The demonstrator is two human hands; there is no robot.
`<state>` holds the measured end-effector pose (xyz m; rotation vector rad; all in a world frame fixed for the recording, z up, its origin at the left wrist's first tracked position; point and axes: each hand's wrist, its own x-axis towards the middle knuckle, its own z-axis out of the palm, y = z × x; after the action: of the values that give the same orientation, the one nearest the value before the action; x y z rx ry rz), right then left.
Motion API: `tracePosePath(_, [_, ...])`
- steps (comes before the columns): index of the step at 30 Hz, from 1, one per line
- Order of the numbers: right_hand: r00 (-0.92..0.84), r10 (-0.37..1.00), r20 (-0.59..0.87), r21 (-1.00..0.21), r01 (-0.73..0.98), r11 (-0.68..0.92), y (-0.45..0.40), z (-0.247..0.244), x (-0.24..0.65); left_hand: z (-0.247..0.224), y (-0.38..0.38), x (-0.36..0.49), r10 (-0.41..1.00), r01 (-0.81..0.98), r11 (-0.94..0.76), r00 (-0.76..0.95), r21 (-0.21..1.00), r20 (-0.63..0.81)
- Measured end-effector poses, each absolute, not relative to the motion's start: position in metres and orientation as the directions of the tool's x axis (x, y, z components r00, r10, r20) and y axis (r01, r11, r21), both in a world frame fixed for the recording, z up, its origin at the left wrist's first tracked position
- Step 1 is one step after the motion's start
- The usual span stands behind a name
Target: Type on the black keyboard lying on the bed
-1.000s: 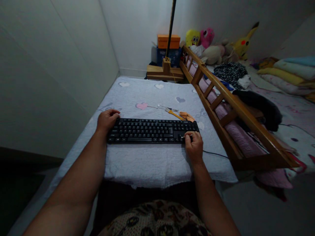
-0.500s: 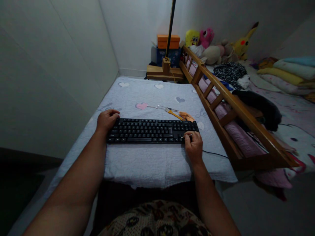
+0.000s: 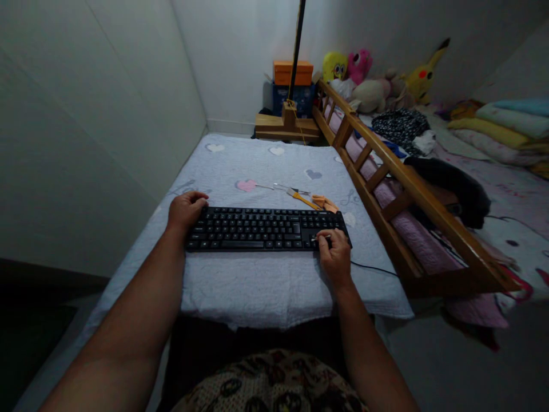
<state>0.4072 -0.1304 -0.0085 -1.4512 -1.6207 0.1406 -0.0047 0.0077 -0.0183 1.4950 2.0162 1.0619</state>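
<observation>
A black keyboard (image 3: 251, 229) lies flat on the pale blue cloth (image 3: 257, 286). My left hand (image 3: 185, 210) grips its upper left end. Over the arrow keys and number pad, my right hand (image 3: 334, 249) pinches a thin, white-tipped stick, perhaps a cotton swab (image 3: 316, 237); its tip is at the keys. Behind the keyboard lie a brush with a yellow handle (image 3: 302, 199), an orange cloth (image 3: 325, 203) and thin metal tools (image 3: 283, 187).
A black cable (image 3: 375, 267) runs right from the keyboard. Along the right side stands a wooden bed rail (image 3: 403, 177), with bedding and plush toys beyond. A wooden stand (image 3: 287, 123) with a dark pole and an orange box (image 3: 294, 73) are at the back.
My right hand has shifted slightly left with the stick, across the arrow keys. My left hand and the keyboard look almost unmoved.
</observation>
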Motion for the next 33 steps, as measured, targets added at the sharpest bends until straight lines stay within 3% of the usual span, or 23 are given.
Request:
tracePosePath(13, [0.089, 0.83, 0.55, -0.61, 0.722, 0.326, -0.1296, -0.0117, 0.4057, -0.0176, 0.0074, -0.0049, 0.932, 0.617, 0.14, -0.347, 0.774, 0.108])
tracePosePath(33, [0.189, 0.819, 0.542, -0.636, 0.729, 0.252, -0.1285, -0.0142, 0.4132, -0.0165, 0.0067, -0.0033, 0.933, 0.617, 0.141, -0.345, 0.774, 0.106])
